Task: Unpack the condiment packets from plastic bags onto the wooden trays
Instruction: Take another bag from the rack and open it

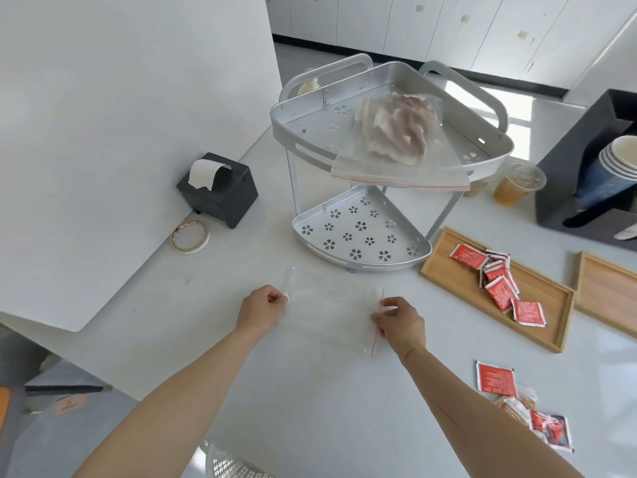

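My left hand point(259, 309) and right hand point(401, 322) each have fingers clamped on an edge of the empty bag point(327, 312), flat on the worktop point(310, 391).

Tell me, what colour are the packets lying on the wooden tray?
Red with white edges: the packets, clearest in the head view.

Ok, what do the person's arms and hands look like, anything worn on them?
Both forearms are bare up to the frame edge, with no sleeves showing. The left hand and right hand wear no gloves, and no watch, ring or bracelet is visible.
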